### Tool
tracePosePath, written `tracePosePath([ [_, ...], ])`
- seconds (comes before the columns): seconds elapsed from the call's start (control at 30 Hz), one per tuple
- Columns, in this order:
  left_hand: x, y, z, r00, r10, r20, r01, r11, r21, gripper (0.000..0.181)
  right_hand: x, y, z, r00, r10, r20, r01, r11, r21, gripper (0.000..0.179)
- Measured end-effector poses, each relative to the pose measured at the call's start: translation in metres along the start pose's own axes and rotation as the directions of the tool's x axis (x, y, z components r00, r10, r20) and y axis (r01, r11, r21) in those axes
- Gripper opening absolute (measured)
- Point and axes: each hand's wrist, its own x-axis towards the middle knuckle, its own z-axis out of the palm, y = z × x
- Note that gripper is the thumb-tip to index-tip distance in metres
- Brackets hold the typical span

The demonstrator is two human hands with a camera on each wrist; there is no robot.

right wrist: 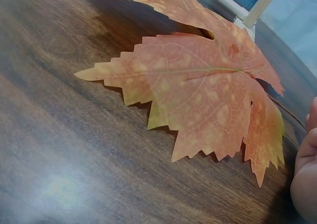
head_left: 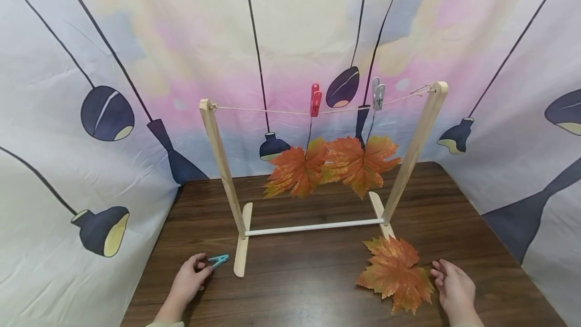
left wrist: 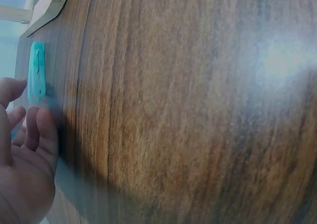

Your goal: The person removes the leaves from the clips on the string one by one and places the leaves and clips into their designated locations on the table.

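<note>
My left hand (head_left: 191,277) pinches a turquoise clothespin (head_left: 220,260) by its handle ends, low over the table's left side. In the left wrist view the clothespin (left wrist: 37,71) extends beyond the fingertips. At the right, my right hand (head_left: 455,286) holds the thin stem of an orange artificial maple leaf (head_left: 396,274). Its broad blade fills much of the right wrist view, while only part of the hand (right wrist: 306,177) shows at that view's edge. Two similar leaves hang from a string, one under a red clothespin (head_left: 315,101), the other under a grey clothespin (head_left: 378,95).
A wooden frame with a left post (head_left: 222,170) and a right post (head_left: 415,155) stands on the brown table (head_left: 295,286). String (head_left: 260,110) joins the post tops; a white rod (head_left: 313,227) links the bases. Behind hangs a printed cloth (head_left: 299,29).
</note>
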Motion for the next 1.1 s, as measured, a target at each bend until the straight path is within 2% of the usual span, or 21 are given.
tracePosePath([
  [0.33, 0.003, 0.005, -0.015, 1.0, 0.002, -0.028, -0.003, 0.999, -0.049, 0.056, -0.001, -0.008, -0.001, 1.0, -0.005, 0.027, 0.006, 1.0, -0.022, 0.02],
  [0.53, 0.012, 0.019, -0.027, 0.999, 0.029, -0.035, -0.03, 0.999, -0.038, 0.058, 0.0, -0.013, 0.002, 1.0, -0.016, 0.017, 0.017, 0.998, -0.066, 0.008],
  [0.8, 0.024, 0.041, -0.042, 0.993, 0.099, -0.058, -0.101, 0.994, -0.039, 0.057, 0.0, -0.022, 0.012, 0.999, -0.031, 0.033, 0.034, 0.997, -0.071, 0.019],
  [1.1, 0.027, 0.058, -0.049, 0.992, 0.109, -0.058, -0.112, 0.992, -0.059, 0.058, 0.001, -0.038, 0.025, 0.994, -0.087, 0.073, 0.094, 0.991, -0.094, 0.027],
])
